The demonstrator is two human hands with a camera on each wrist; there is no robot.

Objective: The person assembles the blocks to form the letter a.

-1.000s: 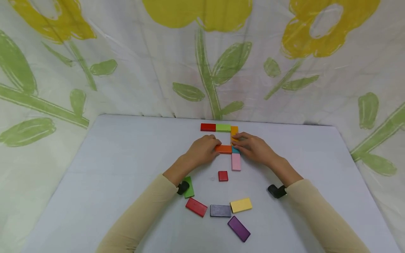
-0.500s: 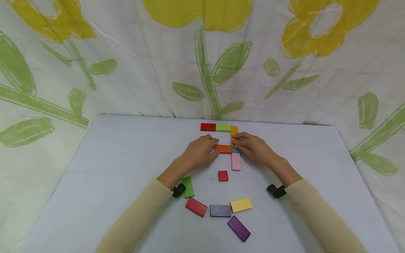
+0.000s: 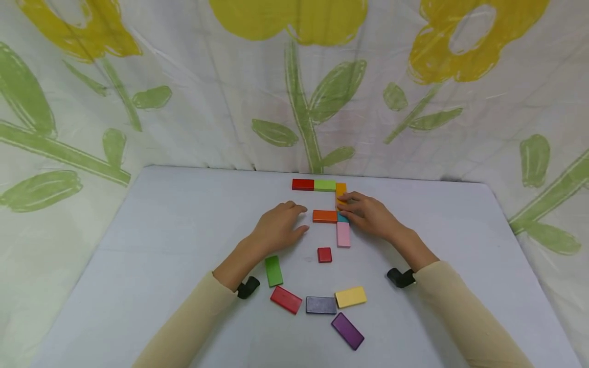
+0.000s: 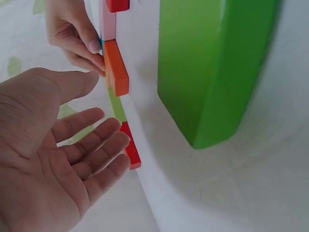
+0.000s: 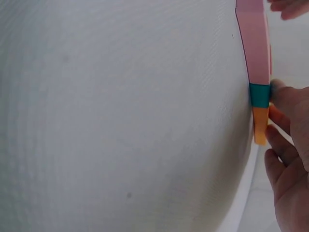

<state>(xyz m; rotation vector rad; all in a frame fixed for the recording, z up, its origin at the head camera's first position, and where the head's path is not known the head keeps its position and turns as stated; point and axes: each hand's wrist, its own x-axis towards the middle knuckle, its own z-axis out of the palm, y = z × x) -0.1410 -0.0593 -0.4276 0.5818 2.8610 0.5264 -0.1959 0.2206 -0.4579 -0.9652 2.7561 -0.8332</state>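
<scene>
My left hand (image 3: 291,221) hovers open just left of the orange block (image 3: 324,216), with a small gap between them; its palm and straight fingers (image 4: 91,145) fill the left wrist view beside that orange block (image 4: 116,67). My right hand (image 3: 353,207) rests its fingertips against the amber block (image 3: 340,191) and the small teal block (image 3: 342,218). In the right wrist view, the thumb touches the teal block (image 5: 259,95) and the fingers (image 5: 285,140) lie by the amber block (image 5: 260,126). A pink block (image 3: 343,235) continues the line below.
A red block (image 3: 302,184) and light green block (image 3: 324,185) form the top row. Loose on the white table (image 3: 175,230) are a small red square (image 3: 324,254), a green block (image 3: 273,270), and red (image 3: 286,299), grey (image 3: 321,305), yellow (image 3: 350,297) and purple (image 3: 347,331) blocks.
My left hand has let go of the orange block and drawn back to the left, uncovering the green block near its wrist. The right hand has stayed put.
</scene>
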